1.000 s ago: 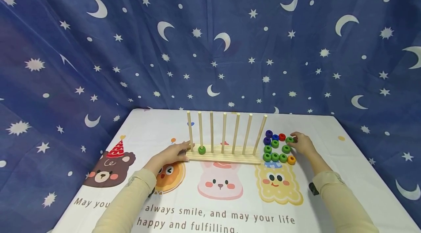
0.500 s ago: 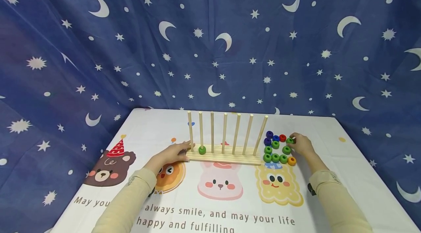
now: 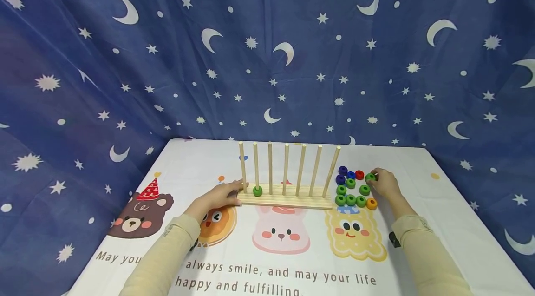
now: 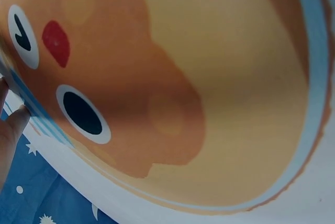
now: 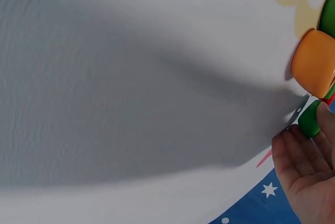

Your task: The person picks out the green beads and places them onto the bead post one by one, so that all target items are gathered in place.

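A wooden rack [image 3: 288, 200] with several upright pegs stands mid-table; one green bead [image 3: 257, 191] sits low on its second peg from the left. My left hand [image 3: 218, 195] grips the rack's left end, thumb in front and fingers behind. Only its fingertips [image 4: 15, 122] show in the left wrist view. Right of the rack, my right hand [image 3: 386, 185] pinches a green bead [image 3: 370, 177] at the back right of a bead group. In the right wrist view, the thumb and fingers of that hand [image 5: 306, 169] are round the green bead [image 5: 309, 119].
Beside the rack's right end lie loose green beads [image 3: 350, 200], purple beads [image 3: 340, 180], a blue bead [image 3: 351, 175], a red bead [image 3: 359, 175] and an orange bead [image 3: 371, 203]. A blue curtain [image 3: 301, 77] with stars and moons hangs behind the printed white tablecloth [image 3: 443, 221].
The green bead in my right fingers has shifted slightly to the right, away from the beads around it. My left hand has stayed on the rack's end.
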Demonstrator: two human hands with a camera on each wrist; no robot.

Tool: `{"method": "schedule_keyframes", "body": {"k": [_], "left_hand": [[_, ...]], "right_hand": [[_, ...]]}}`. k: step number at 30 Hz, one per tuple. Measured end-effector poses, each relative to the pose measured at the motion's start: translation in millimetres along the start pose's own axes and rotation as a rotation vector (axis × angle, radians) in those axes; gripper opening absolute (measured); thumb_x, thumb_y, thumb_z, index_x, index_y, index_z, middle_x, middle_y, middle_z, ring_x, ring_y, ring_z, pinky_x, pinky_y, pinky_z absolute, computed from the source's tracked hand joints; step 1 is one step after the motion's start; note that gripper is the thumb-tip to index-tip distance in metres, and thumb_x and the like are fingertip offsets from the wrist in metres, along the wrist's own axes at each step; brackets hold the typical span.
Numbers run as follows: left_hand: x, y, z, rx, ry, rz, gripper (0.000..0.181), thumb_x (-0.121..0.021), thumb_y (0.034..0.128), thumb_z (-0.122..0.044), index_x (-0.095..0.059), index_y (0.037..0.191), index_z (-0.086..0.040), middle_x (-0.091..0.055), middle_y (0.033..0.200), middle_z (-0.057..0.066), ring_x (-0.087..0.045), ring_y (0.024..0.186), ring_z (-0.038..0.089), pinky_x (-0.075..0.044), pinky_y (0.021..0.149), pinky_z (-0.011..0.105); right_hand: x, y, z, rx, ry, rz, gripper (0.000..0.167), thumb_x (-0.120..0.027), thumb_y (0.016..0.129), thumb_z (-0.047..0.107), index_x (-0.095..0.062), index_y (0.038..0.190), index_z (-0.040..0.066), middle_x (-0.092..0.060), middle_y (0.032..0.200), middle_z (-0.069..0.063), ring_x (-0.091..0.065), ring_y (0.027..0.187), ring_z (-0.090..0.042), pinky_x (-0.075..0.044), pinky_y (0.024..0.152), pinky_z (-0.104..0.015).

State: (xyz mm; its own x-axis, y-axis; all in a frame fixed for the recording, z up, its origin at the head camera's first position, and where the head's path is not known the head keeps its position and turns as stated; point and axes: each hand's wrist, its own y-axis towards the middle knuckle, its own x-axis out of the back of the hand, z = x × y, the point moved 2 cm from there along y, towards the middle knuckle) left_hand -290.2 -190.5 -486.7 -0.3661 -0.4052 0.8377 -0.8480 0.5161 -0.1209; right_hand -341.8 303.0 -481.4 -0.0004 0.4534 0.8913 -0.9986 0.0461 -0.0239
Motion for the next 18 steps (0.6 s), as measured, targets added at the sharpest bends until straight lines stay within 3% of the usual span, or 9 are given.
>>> {"method": "schedule_keyframes", "body": {"k": [11,18], "left_hand": [[0.0,1.3,-1.7,0.007,0.034,-0.007,0.061,-0.066,0.0863,-0.026,-0.045,0.141,-0.009,-0.034,0.149,0.021,-0.032,0.136,0.044,-0.027,0.111,0.057],[0.3,2.3,-0.8,-0.001,0.026,-0.008,0.061,-0.067,0.086,-0.026,-0.045,0.141,-0.009,-0.033,0.15,0.02,-0.031,0.137,0.043,-0.027,0.11,0.058]], "right_hand": [[1,-3.7,-2,0.038,0.019,-0.051,0.032,-0.06,0.089,0.006,-0.053,0.112,-0.015,-0.059,0.103,-0.034,-0.058,0.094,-0.044,-0.049,0.084,-0.053],[10,-6.5,0,0.052,0.028,-0.049,0.032,-0.059,0.089,0.004,-0.053,0.112,-0.017,-0.059,0.103,-0.035,-0.058,0.095,-0.045,-0.049,0.084,-0.053]]}}
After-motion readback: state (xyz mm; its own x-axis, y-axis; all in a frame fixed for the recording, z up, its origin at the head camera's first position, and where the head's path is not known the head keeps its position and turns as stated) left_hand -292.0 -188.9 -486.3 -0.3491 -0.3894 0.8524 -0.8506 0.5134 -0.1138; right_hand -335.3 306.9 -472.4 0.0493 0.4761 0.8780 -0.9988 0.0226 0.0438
